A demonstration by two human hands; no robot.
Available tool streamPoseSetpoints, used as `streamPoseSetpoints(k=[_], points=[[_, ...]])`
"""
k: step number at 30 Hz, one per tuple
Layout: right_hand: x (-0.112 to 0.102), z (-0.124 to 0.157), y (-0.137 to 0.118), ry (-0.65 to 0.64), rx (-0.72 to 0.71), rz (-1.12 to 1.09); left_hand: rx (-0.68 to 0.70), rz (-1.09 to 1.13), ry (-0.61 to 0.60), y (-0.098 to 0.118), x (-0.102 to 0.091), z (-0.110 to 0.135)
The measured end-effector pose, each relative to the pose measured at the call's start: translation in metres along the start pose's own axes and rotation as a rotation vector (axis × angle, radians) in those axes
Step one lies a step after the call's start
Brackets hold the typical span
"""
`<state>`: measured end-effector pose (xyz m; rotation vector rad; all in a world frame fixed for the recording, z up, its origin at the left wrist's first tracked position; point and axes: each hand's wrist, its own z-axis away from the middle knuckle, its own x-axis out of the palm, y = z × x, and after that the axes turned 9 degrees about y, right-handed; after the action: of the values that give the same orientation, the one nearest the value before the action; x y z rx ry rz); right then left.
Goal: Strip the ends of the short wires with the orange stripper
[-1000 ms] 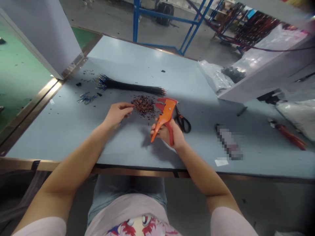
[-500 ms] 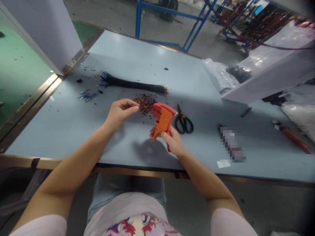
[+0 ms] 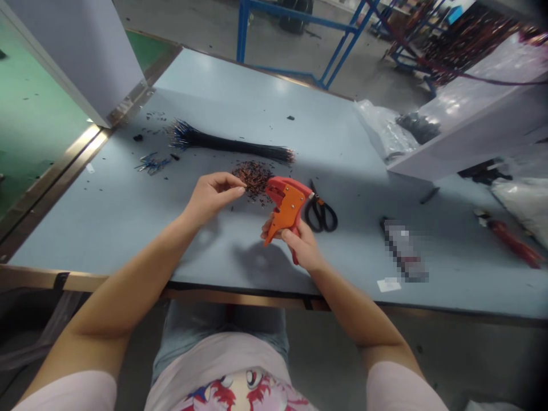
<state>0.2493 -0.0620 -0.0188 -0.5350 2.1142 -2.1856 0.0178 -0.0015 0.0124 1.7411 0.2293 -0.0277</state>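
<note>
My right hand point(image 3: 303, 245) is shut around the handles of an orange-and-red wire stripper point(image 3: 286, 204), whose jaws are turned up and to the left. My left hand point(image 3: 213, 198) hovers to its left, with fingertips pinched together at the edge of a heap of short cut wire pieces point(image 3: 253, 178). Nothing held in those fingertips can be made out. Behind the heap lies a long bundle of black wires point(image 3: 226, 145) with blue ends at the left. Black-handled scissors point(image 3: 321, 214) rest just right of the stripper.
The hands work over a pale blue table point(image 3: 128, 228) scattered with wire bits. Small blue-tipped wires point(image 3: 152, 164) lie at the left. A pixelated object point(image 3: 403, 250), a red-handled tool point(image 3: 509, 240) and a plastic bag point(image 3: 383, 128) lie to the right.
The stripper has turned in my right hand, from steeply tilted to a more level position. My left fingertips have moved slightly right, to the heap's edge. The view has tilted a little.
</note>
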Motion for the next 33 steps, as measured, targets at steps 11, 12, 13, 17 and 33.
streamPoseSetpoints(k=[11, 12, 13, 17, 33], points=[[0.004, -0.001, -0.005, 0.059, 0.066, -0.019, 0.142, -0.67, -0.258, -0.035, 0.003, -0.007], [0.004, 0.0, -0.005, 0.055, 0.064, -0.028, 0.164, -0.546, -0.229, -0.036, 0.004, -0.009], [0.004, 0.0, -0.005, 0.051, 0.06, -0.037, 0.176, -0.438, -0.176, -0.037, 0.004, -0.011], [0.004, 0.0, -0.006, 0.049, 0.05, -0.048, 0.092, -0.197, 0.116, -0.031, -0.004, -0.021], [0.005, -0.004, -0.01, 0.079, 0.152, -0.018, 0.093, -0.426, 0.12, -0.022, -0.014, -0.022]])
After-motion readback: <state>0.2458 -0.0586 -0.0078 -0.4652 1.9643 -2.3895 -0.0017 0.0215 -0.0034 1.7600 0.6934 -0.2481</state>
